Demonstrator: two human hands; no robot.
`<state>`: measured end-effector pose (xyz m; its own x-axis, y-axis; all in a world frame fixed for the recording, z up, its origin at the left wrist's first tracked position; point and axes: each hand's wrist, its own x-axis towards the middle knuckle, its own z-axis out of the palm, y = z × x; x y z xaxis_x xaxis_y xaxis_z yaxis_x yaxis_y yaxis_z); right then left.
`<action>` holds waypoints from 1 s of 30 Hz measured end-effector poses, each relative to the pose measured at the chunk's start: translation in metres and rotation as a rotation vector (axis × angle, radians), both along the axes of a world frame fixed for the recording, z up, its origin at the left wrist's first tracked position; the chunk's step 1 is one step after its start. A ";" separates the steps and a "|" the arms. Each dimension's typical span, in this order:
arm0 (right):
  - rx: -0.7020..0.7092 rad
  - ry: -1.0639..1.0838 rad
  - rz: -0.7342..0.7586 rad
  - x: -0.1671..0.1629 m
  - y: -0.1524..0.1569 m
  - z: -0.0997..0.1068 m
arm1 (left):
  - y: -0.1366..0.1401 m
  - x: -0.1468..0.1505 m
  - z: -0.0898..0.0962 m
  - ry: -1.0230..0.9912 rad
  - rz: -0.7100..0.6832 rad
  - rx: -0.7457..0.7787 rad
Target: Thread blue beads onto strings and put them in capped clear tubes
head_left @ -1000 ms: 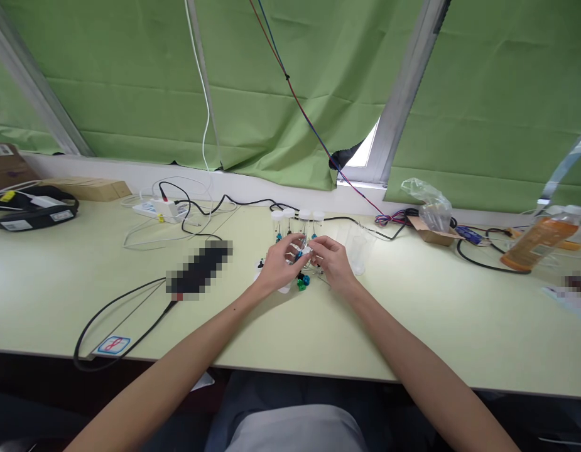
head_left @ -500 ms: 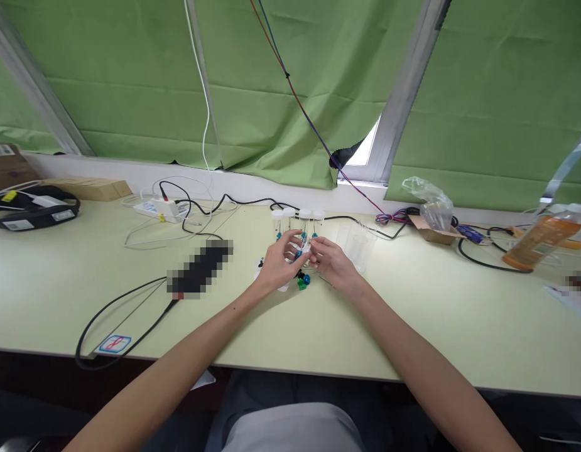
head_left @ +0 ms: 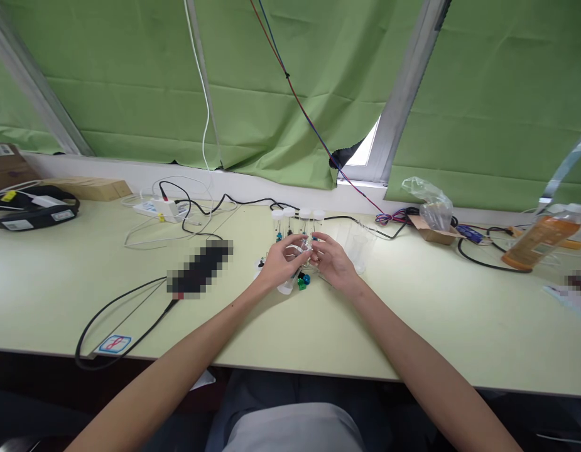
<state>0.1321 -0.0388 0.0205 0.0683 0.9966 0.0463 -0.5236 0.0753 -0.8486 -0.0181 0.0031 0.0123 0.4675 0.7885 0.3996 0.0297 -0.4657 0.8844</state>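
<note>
My left hand [head_left: 281, 262] is curled around a small clear plastic tube [head_left: 305, 245], its thumb and fingers meeting over the middle of the workspace. From the other side, the bent fingertips of my right hand [head_left: 336, 260] close on the same tube's end; fingers partly hide it. Below my left hand, a whitish round tube end [head_left: 285, 288] shows; whether it belongs to the held tube I cannot tell. Just beside it lie green [head_left: 302, 284] and blue [head_left: 307, 279] knob-like pieces. Behind my hands several clear tubes with white caps [head_left: 318, 215] stand upright, with dark thin parts and blue pieces inside.
Clear empty-looking tubes [head_left: 358, 251] lie right of my right hand. A blurred black device [head_left: 200, 270] with a cable is to the left. Farther right are a small cardboard box [head_left: 431, 232] with a plastic bag and an orange bottle [head_left: 539, 242]. Cables run along the wall.
My right fingers have shifted slightly on the tube. A blue piece visible between my hands earlier is now out of sight there, and the whitish tube end below my left hand shows more.
</note>
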 end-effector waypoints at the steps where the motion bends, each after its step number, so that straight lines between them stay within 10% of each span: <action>1: 0.005 -0.007 0.004 0.000 0.000 0.000 | 0.000 0.000 0.001 -0.003 -0.007 -0.017; 30: 0.049 -0.062 -0.074 0.002 0.007 -0.011 | -0.008 0.001 0.008 -0.089 -0.144 -0.215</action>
<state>0.1341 -0.0319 0.0092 0.1372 0.9854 0.1009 -0.4621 0.1538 -0.8734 -0.0170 -0.0051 0.0199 0.5517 0.7875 0.2748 -0.1055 -0.2609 0.9596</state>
